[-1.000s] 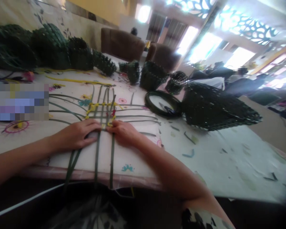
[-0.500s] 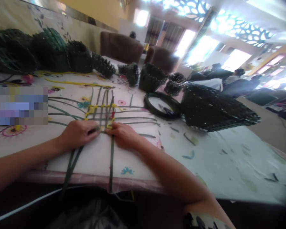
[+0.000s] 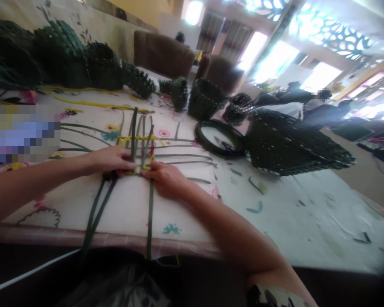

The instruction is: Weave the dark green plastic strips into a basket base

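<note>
A flat open weave of dark green strips (image 3: 192, 161) lies on the flowered tablecloth in front of me, with yellow strips (image 3: 124, 139) worked around its middle. My left hand (image 3: 113, 159) is closed at the weave's near left, its thumb and fingers pinching a green strip (image 3: 134, 132) that stands raised. Opposite it, my right hand (image 3: 166, 177) has its fingers closed on the weave's near edge, beside a yellow piece. Its fingertips are partly hidden. Loose green strip ends (image 3: 150, 221) hang toward me over the table edge.
Several dark green woven baskets (image 3: 104, 66) line the back of the table. A large basket (image 3: 294, 145) lies on its side at right, next to a round coil of strip (image 3: 201, 143). Green offcuts (image 3: 256, 185) are scattered there. Brown chairs (image 3: 163, 51) stand behind.
My left hand has turned and its fingers have shifted onto a green strip, which now stands up from the weave. The right hand stays almost in place. The view has tilted slightly.
</note>
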Demonstrator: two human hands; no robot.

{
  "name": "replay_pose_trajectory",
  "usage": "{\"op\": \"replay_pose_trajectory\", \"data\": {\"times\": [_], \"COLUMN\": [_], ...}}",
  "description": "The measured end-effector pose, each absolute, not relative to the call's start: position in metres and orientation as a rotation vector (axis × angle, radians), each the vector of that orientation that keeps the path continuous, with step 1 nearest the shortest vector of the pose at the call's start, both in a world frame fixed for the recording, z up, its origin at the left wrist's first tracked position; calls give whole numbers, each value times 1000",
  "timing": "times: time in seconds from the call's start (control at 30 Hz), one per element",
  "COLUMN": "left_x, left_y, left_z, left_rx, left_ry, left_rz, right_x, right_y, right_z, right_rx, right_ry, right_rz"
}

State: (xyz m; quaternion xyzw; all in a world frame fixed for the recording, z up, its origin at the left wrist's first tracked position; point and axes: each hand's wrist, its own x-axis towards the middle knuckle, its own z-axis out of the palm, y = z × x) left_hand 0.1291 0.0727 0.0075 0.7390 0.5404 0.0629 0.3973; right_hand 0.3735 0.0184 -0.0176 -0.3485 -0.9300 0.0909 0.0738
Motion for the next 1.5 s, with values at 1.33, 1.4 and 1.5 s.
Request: {"op": "replay_pose_trajectory", "data": {"times": [1.33,1.4,1.5], "left_x": [93,78,67], "left_y": [46,34,26], "left_z": [-11,-9,-7], "left_rx": [2398,2489,2541], "left_ry": [1296,1106,993], "left_rz": [447,356,307], "right_x": [352,352,352], "right_y": [25,26,25], "right_z": [10,8,6], "right_rx": [-1262,-1257,-1249], "right_ry": [-2929,-2916,-2901], "right_rz": [330,336,336]}}
